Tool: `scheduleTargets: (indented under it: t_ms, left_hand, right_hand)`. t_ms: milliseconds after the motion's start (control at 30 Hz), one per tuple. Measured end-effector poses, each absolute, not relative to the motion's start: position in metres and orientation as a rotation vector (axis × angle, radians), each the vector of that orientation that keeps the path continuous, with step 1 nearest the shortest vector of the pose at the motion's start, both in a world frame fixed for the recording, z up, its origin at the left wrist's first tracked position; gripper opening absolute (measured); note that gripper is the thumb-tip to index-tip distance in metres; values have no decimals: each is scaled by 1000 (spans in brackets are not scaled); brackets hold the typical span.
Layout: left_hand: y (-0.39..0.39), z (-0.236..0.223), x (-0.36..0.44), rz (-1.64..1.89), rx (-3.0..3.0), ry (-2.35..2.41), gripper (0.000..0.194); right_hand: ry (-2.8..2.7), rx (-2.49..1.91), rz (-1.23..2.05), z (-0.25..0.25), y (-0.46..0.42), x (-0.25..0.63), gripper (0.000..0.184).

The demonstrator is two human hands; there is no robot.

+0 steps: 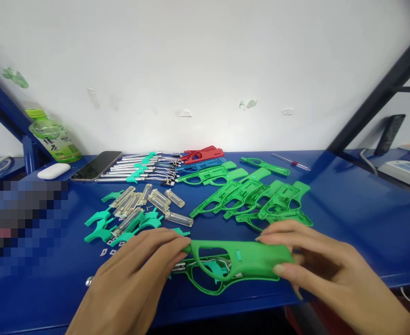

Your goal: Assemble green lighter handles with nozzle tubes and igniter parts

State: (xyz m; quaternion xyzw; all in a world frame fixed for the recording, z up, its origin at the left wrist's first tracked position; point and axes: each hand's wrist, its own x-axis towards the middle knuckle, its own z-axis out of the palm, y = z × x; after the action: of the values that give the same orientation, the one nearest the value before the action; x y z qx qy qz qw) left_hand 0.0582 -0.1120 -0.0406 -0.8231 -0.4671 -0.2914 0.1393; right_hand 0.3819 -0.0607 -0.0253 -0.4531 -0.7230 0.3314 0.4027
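Near the front edge of the blue table I hold a green gas-lighter casing (pixel 261 260) between both hands. One casing half lies over another, tilted so that a gap shows by the trigger loops. Through the gap appear a teal trigger (pixel 217 270) and thin wires. My left hand (pixel 138 274) grips the casing's narrow front end, fingertips pinched on it. A metal rod (pixel 89 281) runs under that hand, its tip poking out at the left. My right hand (pixel 316 260) clasps the wide rear end between thumb and fingers.
Behind my hands lie loose green casing halves (pixel 247 195), clear fuel tanks (pixel 179 219), teal triggers (pixel 98 232) and metal rods with wires (pixel 131 170). Farther back are red casings (pixel 205 154), a phone (pixel 98 166), a white case (pixel 54 171), a bottle (pixel 55 139) and a screwdriver (pixel 292 162).
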Motion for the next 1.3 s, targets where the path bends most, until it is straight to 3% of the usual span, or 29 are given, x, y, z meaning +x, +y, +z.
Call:
scheduleTargets:
  t_ms: [167, 367, 833, 1000, 1300]
  left_hand:
    - [-116, -46, 49, -769, -2376, -1280, 31]
    - [-124, -55, 36, -644, -2474, -1291, 37]
    - [-121, -47, 53, -695, -2503, -1289, 27]
    - [-120, -43, 54, -682, -2505, -1290, 24]
    - [-120, -47, 56, -673, -2508, -1292, 35]
  right_hand:
    - [-1996, -1084, 478, -33, -64, 387, 33]
    - [-2133, -1039, 349, -38, -70, 386, 30]
    - [-2215, -1014, 314, -43, -72, 382, 16]
    - [-2251, -971, 321, -46, -70, 384, 19]
    - [-2256, -933, 347, -49, -68, 385, 19]
